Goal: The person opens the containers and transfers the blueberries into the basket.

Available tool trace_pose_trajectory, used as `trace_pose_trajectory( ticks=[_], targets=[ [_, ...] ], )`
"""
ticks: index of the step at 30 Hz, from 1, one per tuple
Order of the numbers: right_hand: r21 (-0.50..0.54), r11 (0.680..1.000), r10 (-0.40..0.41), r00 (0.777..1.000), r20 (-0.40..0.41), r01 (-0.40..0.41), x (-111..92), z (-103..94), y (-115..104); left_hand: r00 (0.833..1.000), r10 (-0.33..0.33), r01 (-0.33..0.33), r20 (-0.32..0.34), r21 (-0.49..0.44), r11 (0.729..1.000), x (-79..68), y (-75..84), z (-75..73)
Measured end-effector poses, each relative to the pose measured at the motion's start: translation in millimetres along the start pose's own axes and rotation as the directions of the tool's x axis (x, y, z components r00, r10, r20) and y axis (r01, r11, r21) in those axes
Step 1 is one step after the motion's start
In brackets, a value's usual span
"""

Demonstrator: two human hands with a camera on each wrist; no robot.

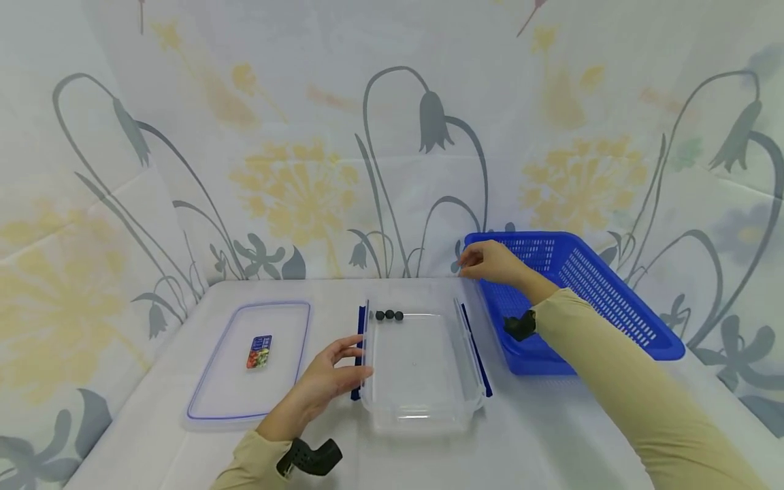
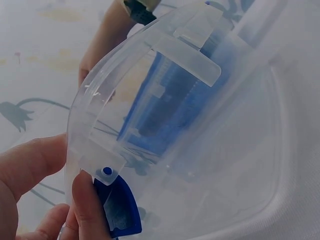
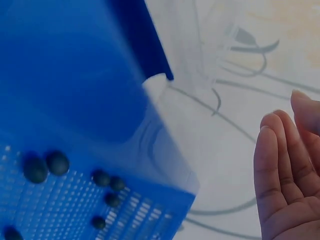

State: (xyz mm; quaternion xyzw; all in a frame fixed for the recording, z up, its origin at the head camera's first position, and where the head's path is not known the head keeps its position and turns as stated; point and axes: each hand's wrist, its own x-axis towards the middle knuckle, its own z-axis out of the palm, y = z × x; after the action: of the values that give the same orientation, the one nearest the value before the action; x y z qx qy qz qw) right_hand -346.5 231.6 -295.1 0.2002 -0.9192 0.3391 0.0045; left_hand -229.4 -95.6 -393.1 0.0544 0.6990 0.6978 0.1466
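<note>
A clear plastic box point(image 1: 416, 367) with blue side latches stands at the middle of the table, its top uncovered. Three small dark balls point(image 1: 389, 314) sit in a row at its far left corner. My left hand point(image 1: 331, 378) grips the box's left wall, thumb over the rim and fingers outside beside the blue latch point(image 2: 117, 207). At the left rim of the blue basket point(image 1: 520, 364) hovers my right hand point(image 1: 493, 262), fingers loosely bent and thumb near them. Nothing shows between its fingers point(image 3: 270, 170) in the right wrist view. Several dark balls point(image 3: 57, 162) lie in the basket.
To the left lies a clear lid point(image 1: 226, 401) with a blue seal and a small printed label point(image 1: 259, 352). The basket occupies the table's right side, near a flower-printed cloth backdrop point(image 1: 392, 170). A white cover lies over the table point(image 1: 527, 435).
</note>
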Motion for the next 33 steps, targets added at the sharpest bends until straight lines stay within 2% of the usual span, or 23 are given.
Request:
trace_pose_trajectory(
  ticks=[6,13,18,25,33],
  targets=[
    [0.026,1.0,-0.015,0.999,0.029,0.014,8,17.7,-9,1.0,-0.02,0.02,-0.021,-0.003,1.0,1.8,-1.6,0.7],
    [0.058,0.998,0.026,0.998,0.06,-0.029,15,42.1,-21,0.999,-0.037,0.037,-0.035,-0.007,0.999,1.9,-1.3,1.9],
    [0.091,0.995,0.033,0.995,0.09,-0.041,24,54.8,-26,0.999,-0.026,0.026,-0.038,-0.004,1.0,0.0,0.9,1.6],
    [0.093,0.995,0.034,0.997,0.076,-0.041,35,66.0,-33,0.999,-0.026,0.026,-0.038,-0.002,1.0,-0.9,1.7,1.6],
    [0.123,0.988,0.079,0.994,0.081,-0.089,46,92.1,-34,0.999,-0.02,0.02,-0.029,0.001,1.0,0.5,2.2,2.2]
  ],
)
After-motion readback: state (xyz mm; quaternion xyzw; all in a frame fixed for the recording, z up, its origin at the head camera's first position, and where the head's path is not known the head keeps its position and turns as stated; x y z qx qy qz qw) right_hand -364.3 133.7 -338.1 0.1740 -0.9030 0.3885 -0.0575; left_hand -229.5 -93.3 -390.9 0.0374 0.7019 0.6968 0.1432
